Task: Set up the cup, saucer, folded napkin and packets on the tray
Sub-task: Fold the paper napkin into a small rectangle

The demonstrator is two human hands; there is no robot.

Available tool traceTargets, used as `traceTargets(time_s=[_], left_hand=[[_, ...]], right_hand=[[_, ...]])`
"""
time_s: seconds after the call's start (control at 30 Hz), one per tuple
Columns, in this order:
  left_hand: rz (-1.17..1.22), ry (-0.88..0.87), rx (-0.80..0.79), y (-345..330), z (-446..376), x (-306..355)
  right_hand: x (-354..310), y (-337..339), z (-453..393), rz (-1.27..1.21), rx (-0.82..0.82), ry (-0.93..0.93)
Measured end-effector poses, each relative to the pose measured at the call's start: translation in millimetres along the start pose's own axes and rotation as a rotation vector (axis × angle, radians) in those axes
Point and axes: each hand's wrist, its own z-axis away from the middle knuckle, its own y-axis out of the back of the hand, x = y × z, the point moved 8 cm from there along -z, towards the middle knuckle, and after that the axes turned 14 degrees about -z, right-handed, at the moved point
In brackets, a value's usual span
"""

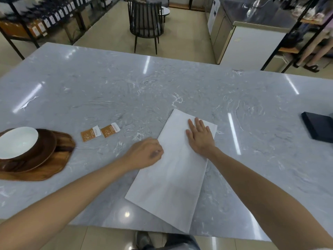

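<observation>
Two orange packets (90, 135) (110, 130) lie loose on the marble table (126, 87), just beside the wooden tray (45, 170), so they are not yet placed. On the tray sit the saucer (48, 148) and the white-lined cup (18, 142), so that part looks done. Folding seems underway: the right hand (201, 137) presses flat and released on the napkin (173, 170), while the left hand (146, 153), its grip curled, pinches the napkin's left edge. Printing on the packets is too small to read.

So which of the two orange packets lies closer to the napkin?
The right-hand packet, farther from the wooden tray; the other packet lies between it and the tray.
</observation>
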Motion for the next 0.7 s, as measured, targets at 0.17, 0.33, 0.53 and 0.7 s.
traceTargets(time_s=[0.17, 0.33, 0.53, 0.7], left_hand=[[-0.077, 0.056, -0.077, -11, -64, -20], [-0.090, 0.072, -0.108, -21, -126, -23], [-0.136, 0.125, -0.222, -39, -189, -38], [-0.128, 0.156, -0.326, -43, -223, -67]], right_hand=[[5, -1, -5, -0.016, 0.012, 0.036], [10, 0, -18, -0.035, -0.013, 0.077], [12, 12, -38, -0.098, -0.087, 0.166], [32, 51, -62, -0.217, -0.042, 0.163]])
